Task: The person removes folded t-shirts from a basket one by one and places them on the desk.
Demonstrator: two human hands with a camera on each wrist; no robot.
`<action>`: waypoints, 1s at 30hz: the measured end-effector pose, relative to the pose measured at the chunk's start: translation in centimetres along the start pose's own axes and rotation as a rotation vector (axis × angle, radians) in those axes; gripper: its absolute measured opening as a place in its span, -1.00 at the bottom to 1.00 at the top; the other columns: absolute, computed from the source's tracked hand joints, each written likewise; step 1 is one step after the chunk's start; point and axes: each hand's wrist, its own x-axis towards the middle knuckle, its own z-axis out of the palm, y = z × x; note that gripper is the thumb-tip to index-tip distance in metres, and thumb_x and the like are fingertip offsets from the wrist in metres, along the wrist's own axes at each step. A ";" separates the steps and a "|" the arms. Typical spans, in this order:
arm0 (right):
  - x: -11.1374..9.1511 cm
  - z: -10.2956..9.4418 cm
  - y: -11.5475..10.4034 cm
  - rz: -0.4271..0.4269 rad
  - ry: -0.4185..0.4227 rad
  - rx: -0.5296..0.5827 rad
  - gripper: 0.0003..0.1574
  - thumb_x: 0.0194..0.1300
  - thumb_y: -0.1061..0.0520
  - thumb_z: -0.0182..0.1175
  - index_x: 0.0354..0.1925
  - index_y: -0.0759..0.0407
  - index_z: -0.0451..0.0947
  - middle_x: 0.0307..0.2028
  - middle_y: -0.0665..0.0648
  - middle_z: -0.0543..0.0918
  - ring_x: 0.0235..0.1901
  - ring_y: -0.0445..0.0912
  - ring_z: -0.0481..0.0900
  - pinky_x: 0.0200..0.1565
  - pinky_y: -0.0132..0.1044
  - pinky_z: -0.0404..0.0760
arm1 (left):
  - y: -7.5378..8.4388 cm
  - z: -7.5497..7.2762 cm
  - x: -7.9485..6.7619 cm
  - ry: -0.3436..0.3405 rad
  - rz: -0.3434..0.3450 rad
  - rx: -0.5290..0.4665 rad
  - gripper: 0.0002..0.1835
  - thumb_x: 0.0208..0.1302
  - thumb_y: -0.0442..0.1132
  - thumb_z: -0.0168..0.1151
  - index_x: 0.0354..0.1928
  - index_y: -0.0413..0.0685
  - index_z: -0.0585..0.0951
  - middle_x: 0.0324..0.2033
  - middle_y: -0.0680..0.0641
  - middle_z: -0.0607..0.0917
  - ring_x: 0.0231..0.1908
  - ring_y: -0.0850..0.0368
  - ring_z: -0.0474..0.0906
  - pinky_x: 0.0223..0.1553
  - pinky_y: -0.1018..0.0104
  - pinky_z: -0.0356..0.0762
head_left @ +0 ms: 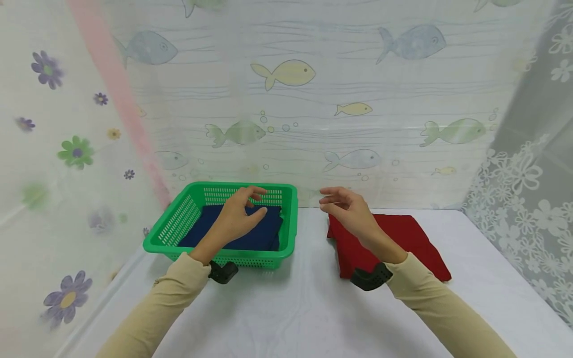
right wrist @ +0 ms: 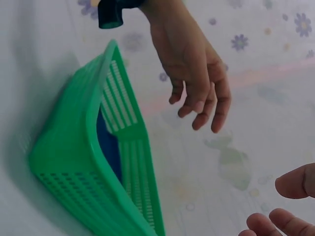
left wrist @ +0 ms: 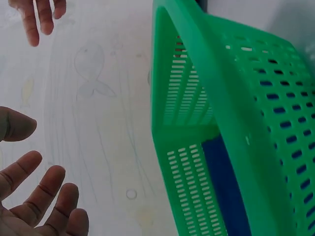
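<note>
A green plastic basket (head_left: 290, 223) stands on the left part of the table, with a folded navy cloth (head_left: 250, 233) lying inside. Above the basket hovers my left hand (head_left: 238, 215), its fingers loosely bent and holding nothing. On the right, a folded red cloth (head_left: 398, 238) lies flat on the table. My right hand (head_left: 351, 211) is raised over that cloth's near-left part, thumb and fingers apart, also holding nothing. In the left wrist view the left hand's fingers (left wrist: 42, 201) are spread beside the basket. The right wrist view shows the left hand (right wrist: 197, 73) past the basket rim.
A white cloth covers the table (head_left: 304, 308). Behind it hangs a curtain (head_left: 295, 114) printed with fish. A flowered sheet (head_left: 58, 199) borders the left side, and a lacy white-flowered one (head_left: 537, 199) the right. Each wrist wears a dark camera strap.
</note>
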 end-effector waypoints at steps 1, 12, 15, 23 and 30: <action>0.1 0.2 -0.1 0.009 -0.008 0.019 -0.54 0.38 0.14 0.14 0.21 0.19 0.47 0.01 0.22 0.60 -0.01 0.05 0.52 0.07 -0.03 0.44 | -0.1 -0.3 0.0 -0.002 -0.003 0.000 -0.59 0.27 -0.32 0.26 0.16 -0.15 0.52 -0.05 -0.20 0.55 -0.13 -0.15 0.51 -0.22 0.00 0.53; 1.2 2.4 -0.9 0.120 -0.091 0.150 -0.46 0.39 0.11 0.14 0.29 0.17 0.37 0.06 0.21 0.56 0.07 0.07 0.51 0.05 -0.03 0.47 | -2.1 -3.1 -0.1 -0.017 -0.098 -0.049 -0.63 0.35 -0.28 0.21 0.17 -0.14 0.49 -0.04 -0.23 0.59 -0.17 -0.09 0.55 -0.21 0.00 0.54; 1.5 3.0 -1.1 0.128 -0.090 0.168 -0.46 0.40 0.12 0.12 0.30 0.18 0.36 0.07 0.26 0.55 0.07 0.08 0.51 0.04 -0.04 0.47 | -2.5 -3.8 -0.2 -0.019 -0.113 -0.044 -0.64 0.36 -0.26 0.20 0.17 -0.14 0.49 -0.04 -0.24 0.59 -0.15 -0.11 0.56 -0.23 0.01 0.56; 2.4 5.4 -1.1 0.151 -0.090 0.214 -0.41 0.36 0.12 0.16 0.31 0.18 0.35 0.07 0.24 0.55 0.10 0.16 0.48 0.06 -0.04 0.47 | -3.8 -5.6 -1.0 -0.039 -0.208 -0.159 -0.59 0.41 -0.23 0.15 0.24 -0.20 0.43 0.06 -0.33 0.51 -0.05 -0.21 0.50 -0.16 0.02 0.52; 3.6 7.0 -0.7 0.182 -0.069 0.300 -0.43 0.35 0.18 0.17 0.29 0.24 0.36 0.04 0.25 0.56 0.02 0.10 0.54 0.15 0.10 0.39 | -5.0 -6.7 -0.9 -0.066 -0.272 -0.247 -0.54 0.45 -0.19 0.10 0.30 -0.24 0.37 0.05 -0.30 0.50 -0.10 -0.04 0.52 -0.06 0.09 0.46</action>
